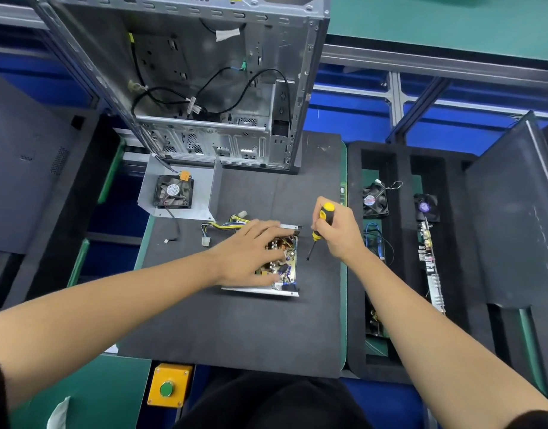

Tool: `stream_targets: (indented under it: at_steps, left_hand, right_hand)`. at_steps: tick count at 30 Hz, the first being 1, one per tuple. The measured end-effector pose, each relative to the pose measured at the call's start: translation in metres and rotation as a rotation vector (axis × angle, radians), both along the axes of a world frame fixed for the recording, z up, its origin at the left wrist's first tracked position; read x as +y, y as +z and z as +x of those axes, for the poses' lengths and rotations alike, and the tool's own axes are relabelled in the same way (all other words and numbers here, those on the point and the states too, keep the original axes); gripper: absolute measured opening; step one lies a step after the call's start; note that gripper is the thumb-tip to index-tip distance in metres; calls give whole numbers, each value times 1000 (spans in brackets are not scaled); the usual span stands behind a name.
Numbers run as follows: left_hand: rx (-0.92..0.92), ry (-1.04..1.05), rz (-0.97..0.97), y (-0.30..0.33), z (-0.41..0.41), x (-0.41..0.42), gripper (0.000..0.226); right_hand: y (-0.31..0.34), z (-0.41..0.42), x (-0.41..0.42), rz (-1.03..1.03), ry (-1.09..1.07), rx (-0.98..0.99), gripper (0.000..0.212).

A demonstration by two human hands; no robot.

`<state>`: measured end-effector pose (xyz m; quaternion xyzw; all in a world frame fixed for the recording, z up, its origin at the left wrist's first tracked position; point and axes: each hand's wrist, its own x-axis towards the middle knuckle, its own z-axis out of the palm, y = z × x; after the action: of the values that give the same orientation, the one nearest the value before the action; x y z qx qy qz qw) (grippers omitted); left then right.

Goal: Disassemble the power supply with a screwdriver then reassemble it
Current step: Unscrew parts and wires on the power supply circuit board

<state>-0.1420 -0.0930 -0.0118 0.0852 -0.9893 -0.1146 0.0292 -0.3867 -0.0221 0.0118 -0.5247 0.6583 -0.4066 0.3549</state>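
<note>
The power supply (278, 261) lies open in the middle of the frame on a black mat (235, 323), its circuit board exposed inside the metal tray. The left hand (251, 249) rests flat on the board with fingers spread and fairly straight, gripping nothing. A bundle of yellow and black wires (223, 226) trails from the supply toward the upper left.

Just right of the supply, the right hand (334, 230) grips a screwdriver (320, 226) by its yellow-and-black handle, with the shaft angled down and left and the tip near the supply's right edge; I cannot tell whether it touches the mat.

The supply's cover (186, 193), with a fan (173, 191) mounted in it, sits at centre left. A bare computer case (210, 88) stands at the top. A foam tray (402, 243) at the right holds two fans and boards. A yellow button box (169, 385) sits at the bottom.
</note>
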Motion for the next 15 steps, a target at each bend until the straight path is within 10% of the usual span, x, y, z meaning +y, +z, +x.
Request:
stream_targets:
  at_steps: [15]
  left_hand:
    - [-337,-562,-316,35,-1,-44,17]
  right_hand:
    - [14,7,4,-21,99,74,8]
